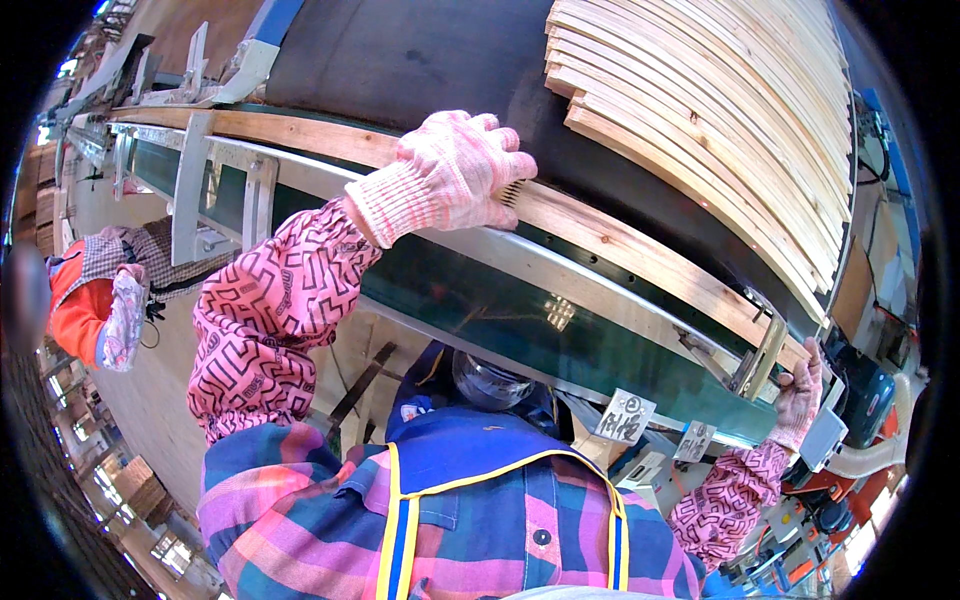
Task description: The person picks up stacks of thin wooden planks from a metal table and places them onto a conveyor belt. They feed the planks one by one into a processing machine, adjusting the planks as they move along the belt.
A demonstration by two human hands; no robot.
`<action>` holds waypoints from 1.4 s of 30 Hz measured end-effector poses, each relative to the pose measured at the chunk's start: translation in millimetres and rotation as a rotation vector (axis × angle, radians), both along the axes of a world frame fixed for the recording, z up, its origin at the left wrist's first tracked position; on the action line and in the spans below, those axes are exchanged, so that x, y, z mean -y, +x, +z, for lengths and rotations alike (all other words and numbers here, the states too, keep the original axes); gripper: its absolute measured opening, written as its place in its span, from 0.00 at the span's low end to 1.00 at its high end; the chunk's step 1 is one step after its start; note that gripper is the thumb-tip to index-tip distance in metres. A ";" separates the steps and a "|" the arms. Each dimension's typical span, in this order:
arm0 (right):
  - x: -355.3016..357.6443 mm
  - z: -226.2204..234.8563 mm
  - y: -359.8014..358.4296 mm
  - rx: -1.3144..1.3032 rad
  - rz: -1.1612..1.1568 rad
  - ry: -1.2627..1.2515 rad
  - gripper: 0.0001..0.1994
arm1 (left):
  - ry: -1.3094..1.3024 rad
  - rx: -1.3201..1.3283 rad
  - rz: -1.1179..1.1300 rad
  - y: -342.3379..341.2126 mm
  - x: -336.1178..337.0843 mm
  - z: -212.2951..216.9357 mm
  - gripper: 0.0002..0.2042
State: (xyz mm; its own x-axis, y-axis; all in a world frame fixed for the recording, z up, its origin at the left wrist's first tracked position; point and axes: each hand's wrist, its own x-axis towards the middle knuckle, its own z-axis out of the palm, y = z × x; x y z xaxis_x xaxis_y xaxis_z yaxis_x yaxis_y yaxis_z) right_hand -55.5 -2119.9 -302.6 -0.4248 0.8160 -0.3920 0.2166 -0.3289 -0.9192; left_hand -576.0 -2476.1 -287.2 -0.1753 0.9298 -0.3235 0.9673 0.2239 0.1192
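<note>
My left hand, in a pinkish-white knit glove, curls over a long pale wooden strip on the metal rail of the machine. Beside its fingertips, a dark toothed end shows in the wood. A second length of strip runs off to the left from under this hand. At the strip's far right end is my right hand, gloved alike, its fingers apart and upright close to the wood's end. Whether it touches the wood is hard to tell. A metal bracket stands just left of it.
Many wooden strips lie side by side on the dark table beyond the rail. Metal arms rise at the left. Handwritten cards hang on the near edge. Another person in orange stands at the left.
</note>
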 end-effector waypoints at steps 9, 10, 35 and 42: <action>-7.0 -4.2 5.0 0.005 0.006 -0.015 0.26 | -0.044 0.017 0.000 -0.5 -1.5 4.6 0.23; -6.8 -3.3 2.2 -0.001 0.007 -0.027 0.26 | -0.036 0.007 0.000 -0.5 0.4 0.5 0.24; 36.2 -29.4 -65.2 1.166 0.528 0.898 0.20 | 0.461 0.290 0.246 -5.1 37.7 -23.5 0.22; 41.3 -15.3 -52.6 1.445 0.411 0.614 0.24 | 0.652 0.224 0.233 28.7 49.8 0.2 0.18</action>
